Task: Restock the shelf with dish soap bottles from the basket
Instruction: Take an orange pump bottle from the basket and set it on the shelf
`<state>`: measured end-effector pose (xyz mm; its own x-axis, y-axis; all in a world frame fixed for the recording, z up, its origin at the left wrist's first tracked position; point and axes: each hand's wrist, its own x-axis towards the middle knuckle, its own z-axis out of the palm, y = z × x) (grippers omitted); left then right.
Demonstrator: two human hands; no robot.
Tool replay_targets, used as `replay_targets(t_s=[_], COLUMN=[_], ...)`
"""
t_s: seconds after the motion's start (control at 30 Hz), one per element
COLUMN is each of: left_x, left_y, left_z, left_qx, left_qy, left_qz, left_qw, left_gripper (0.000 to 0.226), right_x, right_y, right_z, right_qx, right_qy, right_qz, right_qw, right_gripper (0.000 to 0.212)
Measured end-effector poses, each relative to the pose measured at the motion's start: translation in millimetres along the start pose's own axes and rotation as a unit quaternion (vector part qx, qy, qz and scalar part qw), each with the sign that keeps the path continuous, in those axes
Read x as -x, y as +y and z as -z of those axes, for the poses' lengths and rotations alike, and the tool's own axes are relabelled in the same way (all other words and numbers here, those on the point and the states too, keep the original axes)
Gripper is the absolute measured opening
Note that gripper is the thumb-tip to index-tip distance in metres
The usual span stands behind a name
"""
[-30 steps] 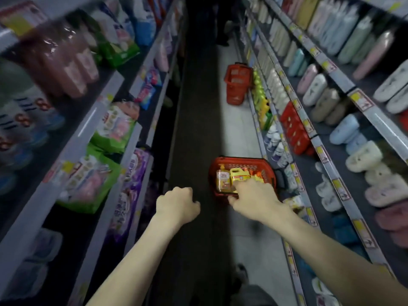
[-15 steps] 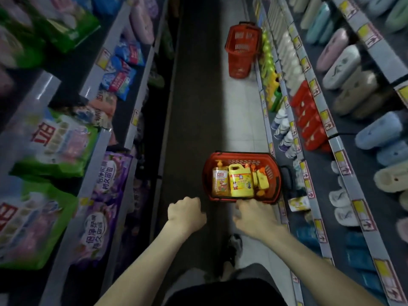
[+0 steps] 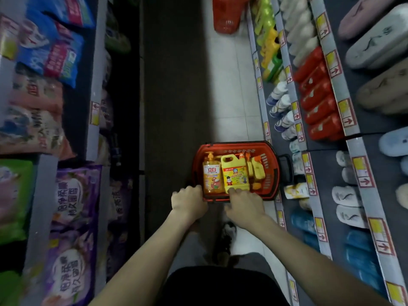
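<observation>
A red basket stands on the aisle floor just ahead of me. Inside it lie an orange pump bottle, a large yellow dish soap jug and smaller yellow bottles. My left hand is curled in a loose fist at the basket's near left rim and holds nothing that I can see. My right hand reaches over the near rim, its fingertips touching the bottom edge of the yellow jug. On the right, a low shelf holds yellow and green dish soap bottles.
A second red basket stands farther up the aisle. Right shelves hold slippers, red packs and white bottles. Left shelves carry detergent bags. My shoe is on the pale floor tiles.
The view tilted down and drew closer to the basket. Both hands moved forward to its near rim, and my right fingers now touch the yellow jug.
</observation>
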<state>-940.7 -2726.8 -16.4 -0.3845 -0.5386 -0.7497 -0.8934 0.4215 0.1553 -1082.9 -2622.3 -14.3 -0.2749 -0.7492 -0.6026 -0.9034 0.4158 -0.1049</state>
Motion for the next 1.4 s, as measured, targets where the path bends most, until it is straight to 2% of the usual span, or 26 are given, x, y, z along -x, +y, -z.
replay_targets(t_s=[0.2, 0.33, 0.53, 0.8, 0.9, 1.03, 1.17, 1.4], left_x=[-74.3, -116.2, -183.3, -267.8, -295.4, -326.1, -345.1, -357.1], left_y=[-25.5, -31.3, -30.7, -16.9, -7.0, 0.0, 3.2, 9.3], left_z=[25.1, 17.3, -21.1, -82.4, -107.2, -139.2, -166.2, -190.1], left_qx=[0.01, 0.005, 0.005, 0.031, 0.062, 0.172, 0.304, 0.464], left_qy=[-0.013, -0.053, -0.122, -0.136, -0.137, -0.137, -0.111, -0.06], left_qz=[-0.009, -0.013, -0.001, 0.01, 0.02, 0.072, 0.124, 0.202], left_qw=[1.0, 0.998, 0.993, 0.99, 0.988, 0.973, 0.938, 0.86], left_gripper=[0.034, 0.035, 0.041, 0.034, 0.038, 0.056, 0.072, 0.06], right_x=[-71.2, -116.3, -183.5, -249.3, -267.9, -292.1, -314.4, -336.2], right_y=[-12.7, -13.0, 6.7, 38.7, 46.4, 56.6, 58.9, 53.6], right_z=[-4.4, -13.4, -49.2, -124.7, -154.6, -189.3, -220.4, -262.5], right_qx=[-0.018, -0.038, -0.052, -0.098, -0.122, -0.183, -0.278, -0.431], right_qy=[-0.045, -0.058, -0.09, -0.157, -0.167, -0.173, -0.182, -0.208], right_qz=[-0.044, -0.062, -0.071, -0.096, -0.106, -0.135, -0.195, -0.301], right_qw=[0.998, 0.996, 0.992, 0.978, 0.973, 0.958, 0.923, 0.825], right_gripper=[0.052, 0.049, 0.041, 0.035, 0.03, 0.024, 0.04, 0.052])
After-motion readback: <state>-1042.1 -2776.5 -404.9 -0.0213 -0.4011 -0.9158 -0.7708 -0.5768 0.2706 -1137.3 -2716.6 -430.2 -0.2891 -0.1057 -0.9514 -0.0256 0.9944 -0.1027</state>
